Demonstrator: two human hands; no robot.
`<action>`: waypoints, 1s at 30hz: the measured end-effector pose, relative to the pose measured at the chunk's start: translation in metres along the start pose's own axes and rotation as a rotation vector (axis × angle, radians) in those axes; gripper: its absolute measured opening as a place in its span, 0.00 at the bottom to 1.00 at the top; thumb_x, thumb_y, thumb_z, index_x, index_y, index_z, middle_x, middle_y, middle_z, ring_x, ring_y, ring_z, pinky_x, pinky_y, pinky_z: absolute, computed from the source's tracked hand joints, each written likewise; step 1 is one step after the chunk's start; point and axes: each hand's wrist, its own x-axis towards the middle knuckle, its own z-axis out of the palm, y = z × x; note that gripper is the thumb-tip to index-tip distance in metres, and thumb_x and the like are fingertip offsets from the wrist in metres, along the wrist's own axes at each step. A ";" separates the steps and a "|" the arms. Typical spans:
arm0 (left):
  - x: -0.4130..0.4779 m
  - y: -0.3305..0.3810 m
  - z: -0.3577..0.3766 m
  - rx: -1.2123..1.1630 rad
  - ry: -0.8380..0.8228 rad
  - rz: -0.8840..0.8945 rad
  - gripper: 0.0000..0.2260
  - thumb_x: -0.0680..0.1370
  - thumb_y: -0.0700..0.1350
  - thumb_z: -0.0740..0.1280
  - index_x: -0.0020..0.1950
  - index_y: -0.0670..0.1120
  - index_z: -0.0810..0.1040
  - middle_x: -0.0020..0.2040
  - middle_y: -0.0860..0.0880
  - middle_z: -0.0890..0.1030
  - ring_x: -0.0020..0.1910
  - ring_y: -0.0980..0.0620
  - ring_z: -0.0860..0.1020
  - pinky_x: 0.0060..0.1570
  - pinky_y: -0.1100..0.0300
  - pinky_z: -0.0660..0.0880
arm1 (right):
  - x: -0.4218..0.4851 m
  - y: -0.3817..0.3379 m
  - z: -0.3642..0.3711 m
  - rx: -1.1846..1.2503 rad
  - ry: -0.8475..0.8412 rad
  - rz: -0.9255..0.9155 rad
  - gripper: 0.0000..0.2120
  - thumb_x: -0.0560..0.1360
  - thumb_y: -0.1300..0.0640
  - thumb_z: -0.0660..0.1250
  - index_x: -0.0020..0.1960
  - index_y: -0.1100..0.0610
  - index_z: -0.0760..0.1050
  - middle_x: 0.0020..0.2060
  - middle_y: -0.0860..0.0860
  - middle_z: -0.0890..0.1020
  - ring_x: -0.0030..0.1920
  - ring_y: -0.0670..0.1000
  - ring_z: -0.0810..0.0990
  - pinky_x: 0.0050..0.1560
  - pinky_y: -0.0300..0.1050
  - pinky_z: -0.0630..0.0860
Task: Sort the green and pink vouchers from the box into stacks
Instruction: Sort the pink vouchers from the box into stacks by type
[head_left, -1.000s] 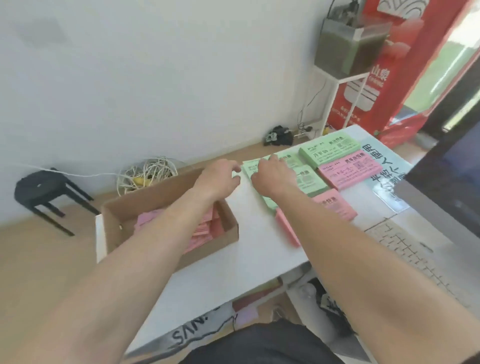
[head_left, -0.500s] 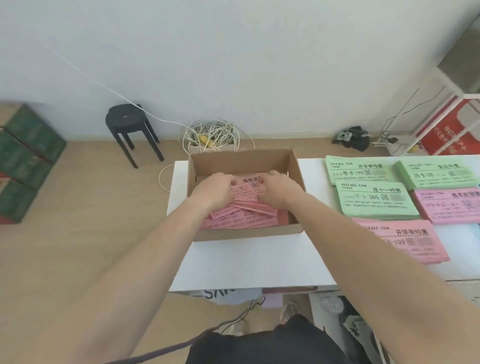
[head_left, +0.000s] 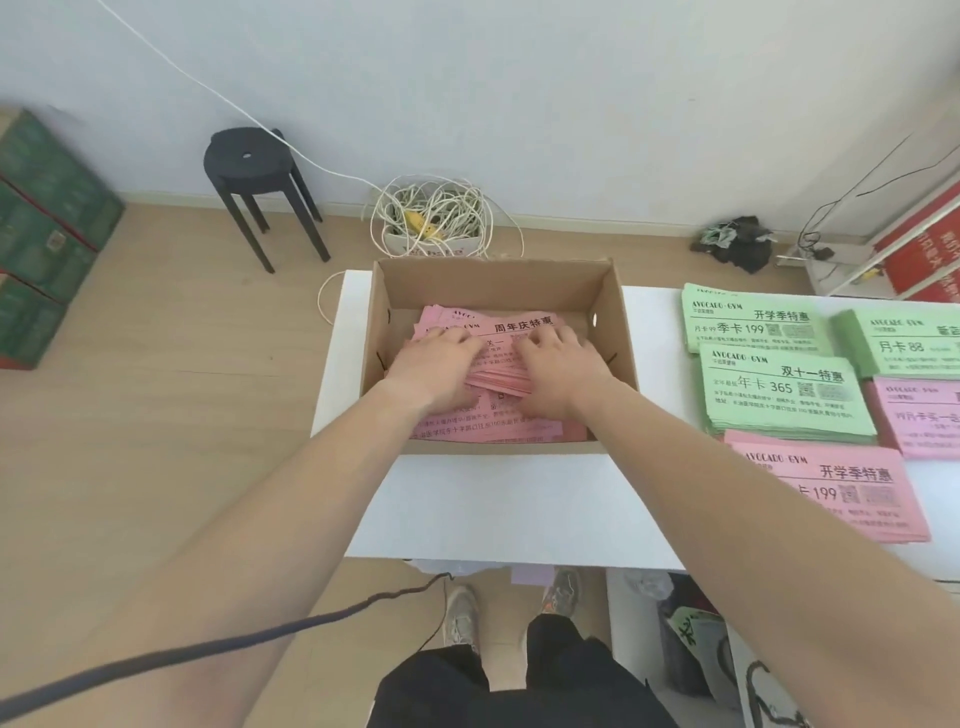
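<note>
An open cardboard box (head_left: 493, 267) stands on the white table (head_left: 509, 504) and holds a loose pile of pink vouchers (head_left: 519, 325). Both my hands are inside it. My left hand (head_left: 436, 364) and my right hand (head_left: 563, 369) lie with bent fingers on top of the pile and hold a tilted bundle of pink vouchers between them; the thumbs are hidden. Sorted stacks lie to the right of the box: three green stacks (head_left: 753, 325), (head_left: 779, 395), (head_left: 909, 338), and two pink stacks (head_left: 919, 415), (head_left: 841, 483).
Behind the table on the wooden floor are a black stool (head_left: 254, 161) and a coil of white cable (head_left: 436, 218). Green crates (head_left: 41, 234) stand at the far left, a red sign (head_left: 930, 249) at the far right. A dark cord (head_left: 208, 649) crosses in front of my left arm.
Both hands left the green stack on the right and went into the box, onto the pink vouchers. The view swung left to centre on the box.
</note>
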 end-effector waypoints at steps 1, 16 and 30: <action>0.000 -0.001 -0.002 -0.003 0.018 -0.003 0.33 0.73 0.53 0.73 0.76 0.53 0.66 0.73 0.50 0.69 0.72 0.45 0.67 0.65 0.45 0.72 | 0.001 0.001 -0.001 0.002 0.005 -0.003 0.37 0.72 0.42 0.72 0.75 0.53 0.64 0.71 0.57 0.67 0.73 0.61 0.64 0.72 0.62 0.66; 0.008 0.000 -0.005 0.030 0.097 -0.036 0.25 0.76 0.47 0.67 0.73 0.53 0.70 0.67 0.51 0.75 0.65 0.46 0.75 0.57 0.48 0.77 | 0.022 0.005 0.006 -0.039 0.172 -0.074 0.21 0.77 0.62 0.63 0.69 0.56 0.68 0.68 0.56 0.70 0.68 0.61 0.70 0.63 0.58 0.73; 0.020 0.009 -0.022 0.161 0.425 -0.073 0.11 0.78 0.42 0.63 0.59 0.50 0.78 0.47 0.49 0.82 0.47 0.43 0.81 0.38 0.55 0.65 | 0.026 0.034 -0.046 0.012 0.150 -0.136 0.16 0.77 0.63 0.60 0.63 0.52 0.74 0.56 0.54 0.81 0.57 0.59 0.80 0.45 0.51 0.75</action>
